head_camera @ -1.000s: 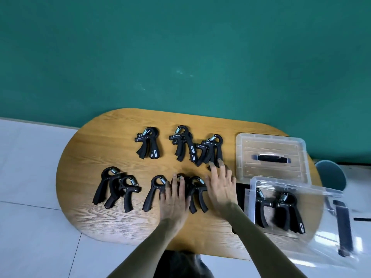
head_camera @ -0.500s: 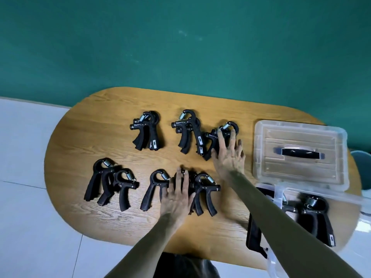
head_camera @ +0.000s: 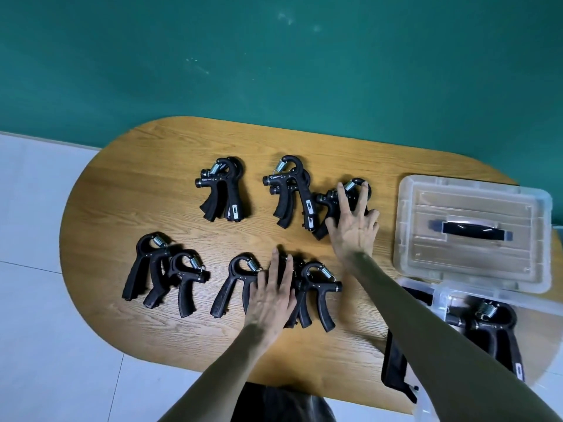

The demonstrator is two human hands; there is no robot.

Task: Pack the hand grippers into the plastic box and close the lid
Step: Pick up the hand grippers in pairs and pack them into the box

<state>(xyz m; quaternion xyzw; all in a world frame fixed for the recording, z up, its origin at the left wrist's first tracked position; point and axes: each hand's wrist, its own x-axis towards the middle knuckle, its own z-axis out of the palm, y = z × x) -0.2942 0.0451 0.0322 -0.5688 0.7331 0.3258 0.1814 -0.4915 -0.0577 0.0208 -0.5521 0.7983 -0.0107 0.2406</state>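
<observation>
Several black hand grippers with steel springs lie on the oval wooden table (head_camera: 128,184). My right hand (head_camera: 355,229) rests with spread fingers on the back right hand gripper (head_camera: 350,190), which still lies on the table. My left hand (head_camera: 271,296) lies flat on the front middle hand grippers (head_camera: 316,290), between them and another one (head_camera: 234,284). The clear plastic box (head_camera: 441,296) stands at the front right with a hand gripper (head_camera: 493,327) inside, partly hidden by my right arm. Its clear lid (head_camera: 408,239) with a black handle lies behind it.
More hand grippers lie at the back left (head_camera: 222,190), back middle (head_camera: 289,190) and front left (head_camera: 158,269). A green wall rises behind the table. White floor tiles show at the left. A black box latch (head_camera: 393,367) hangs at the table's front edge.
My right hand has moved from the front row away from me onto the back right hand gripper. My left hand has stayed on the front middle ones. The view has shifted closer.
</observation>
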